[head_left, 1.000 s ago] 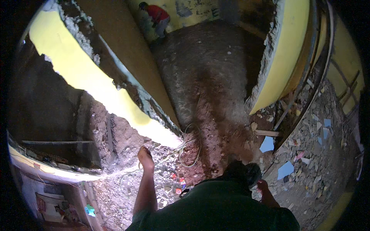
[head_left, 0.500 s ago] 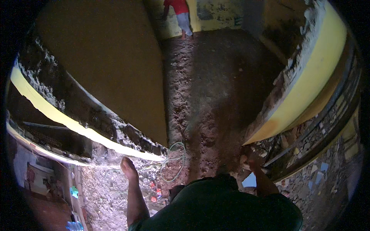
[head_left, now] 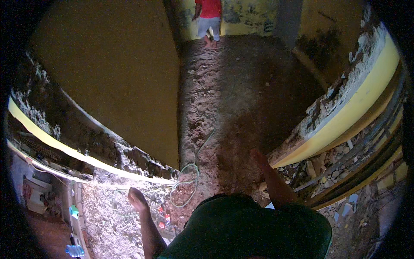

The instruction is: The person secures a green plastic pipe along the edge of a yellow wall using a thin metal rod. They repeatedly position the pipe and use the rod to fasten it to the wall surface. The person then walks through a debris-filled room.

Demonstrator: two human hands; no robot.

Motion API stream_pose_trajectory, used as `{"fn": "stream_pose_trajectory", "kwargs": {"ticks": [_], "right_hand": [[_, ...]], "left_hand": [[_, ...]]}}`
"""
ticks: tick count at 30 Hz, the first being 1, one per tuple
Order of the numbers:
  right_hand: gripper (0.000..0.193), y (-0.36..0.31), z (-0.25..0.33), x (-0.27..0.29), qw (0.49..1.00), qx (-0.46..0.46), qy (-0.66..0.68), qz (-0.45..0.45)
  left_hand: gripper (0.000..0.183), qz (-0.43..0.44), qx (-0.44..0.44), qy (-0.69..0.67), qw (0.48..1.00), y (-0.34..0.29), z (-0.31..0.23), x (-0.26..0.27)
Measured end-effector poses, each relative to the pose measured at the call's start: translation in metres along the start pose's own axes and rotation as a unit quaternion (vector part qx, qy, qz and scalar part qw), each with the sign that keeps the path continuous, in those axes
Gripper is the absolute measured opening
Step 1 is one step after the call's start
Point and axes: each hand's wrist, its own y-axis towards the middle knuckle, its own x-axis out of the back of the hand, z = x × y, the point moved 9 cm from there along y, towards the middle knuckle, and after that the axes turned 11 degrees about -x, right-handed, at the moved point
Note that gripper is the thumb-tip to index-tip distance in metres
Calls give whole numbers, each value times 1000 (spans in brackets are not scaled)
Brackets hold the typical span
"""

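My left hand (head_left: 137,198) hangs out to the left over pale, brightly lit rubble, nearest the low end of the yellow wall edge. Its fingers are turned away and small, and no object shows in it. My right hand (head_left: 258,158) reaches forward over the dark dirt floor, beside the lower end of the right yellow wall edge (head_left: 332,137). Shadow hides its fingers. A loop of pale green hose or cable (head_left: 198,177) lies on the ground between my hands, with a thin length running ahead from it.
Ahead, a person in a red top and grey shorts (head_left: 208,23) stands at the far wall. A broken-edged wall (head_left: 82,157) flanks the left. Rubble (head_left: 319,168) lies on the right. Red scraps (head_left: 162,224) and a blue plastic bottle (head_left: 74,250) lie at lower left.
My right hand has swung forward and inward from beside the rubble. My left hand has shifted slightly left and down. The person ahead has changed stance, and the view has shifted.
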Motion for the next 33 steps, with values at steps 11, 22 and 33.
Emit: {"fn": "stream_pose_trajectory", "kwargs": {"ticks": [11,22,33], "right_hand": [[38,37,272,51,911,307,192,-198],[37,130,396,119,870,317,299,-230],[34,192,457,203,855,295,235,-357]], "left_hand": [[43,-115,-22,31,993,-13,24,23],[34,-168,32,58,984,-73,27,24],[33,-135,-41,287,947,-87,13,18]]}}
